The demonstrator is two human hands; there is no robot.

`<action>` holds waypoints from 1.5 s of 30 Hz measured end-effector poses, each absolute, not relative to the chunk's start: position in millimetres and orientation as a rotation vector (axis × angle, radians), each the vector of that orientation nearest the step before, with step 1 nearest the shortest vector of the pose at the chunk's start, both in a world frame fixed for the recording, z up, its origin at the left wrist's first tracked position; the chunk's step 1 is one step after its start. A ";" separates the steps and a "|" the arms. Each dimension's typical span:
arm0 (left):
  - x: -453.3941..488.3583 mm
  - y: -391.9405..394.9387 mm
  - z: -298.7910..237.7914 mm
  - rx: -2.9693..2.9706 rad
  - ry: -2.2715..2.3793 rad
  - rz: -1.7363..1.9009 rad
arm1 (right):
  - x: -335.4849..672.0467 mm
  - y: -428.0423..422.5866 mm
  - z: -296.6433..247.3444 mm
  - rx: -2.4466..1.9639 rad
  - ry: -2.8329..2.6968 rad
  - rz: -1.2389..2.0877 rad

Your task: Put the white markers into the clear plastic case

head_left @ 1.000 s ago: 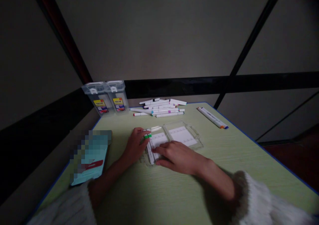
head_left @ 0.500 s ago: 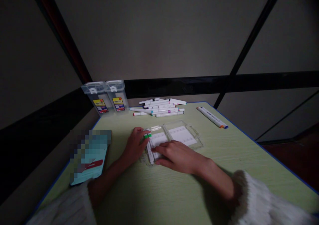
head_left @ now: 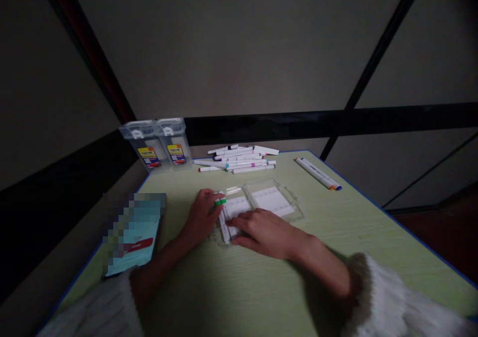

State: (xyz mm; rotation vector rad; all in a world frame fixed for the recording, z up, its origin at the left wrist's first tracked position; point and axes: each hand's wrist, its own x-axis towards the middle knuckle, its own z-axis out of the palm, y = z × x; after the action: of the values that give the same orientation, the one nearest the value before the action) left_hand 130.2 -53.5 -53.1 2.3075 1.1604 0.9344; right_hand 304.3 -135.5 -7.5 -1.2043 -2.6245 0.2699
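A clear plastic case (head_left: pixel 297 208) lies opened flat on the table, with a printed white card (head_left: pixel 272 201) in its right half. In its left half, white markers with green bands (head_left: pixel 220 202) lie lengthwise over another printed card (head_left: pixel 238 206). My left hand (head_left: pixel 201 215) curls round the green-banded end of the markers, thumb and fingertips on them. My right hand (head_left: pixel 267 232) rests over the left half, index finger stretched out to touch the lower part of the markers, thumb apart near the case's front edge. Its other fingers are partly hidden.
Two clear lidded boxes (head_left: pixel 175 148) stand at the back left. A pile of white markers (head_left: pixel 246 160) lies at the back, beside the wall. Two markers (head_left: pixel 317 172) lie at the right edge. A teal package (head_left: pixel 138 237), partly blurred, is at the left.
The view has shifted very slightly. Both hands stay at the case, with almost no movement.
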 end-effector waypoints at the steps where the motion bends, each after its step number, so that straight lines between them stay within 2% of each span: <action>1: 130.1 -53.5 -53.0 2.306 1.160 0.933 | 304.2 -135.5 -7.5 -1.202 -2.622 0.275; 45: 130.6 -54.2 -51.2 2.302 1.192 0.868 | 304.2 -136.1 -5.8 -1.218 -2.635 0.287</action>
State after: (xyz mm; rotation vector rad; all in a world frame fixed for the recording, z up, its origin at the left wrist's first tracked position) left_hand 130.6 -54.2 -51.2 2.3018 1.1916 0.8681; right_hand 304.2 -136.1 -5.8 -1.2175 -2.6353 0.2869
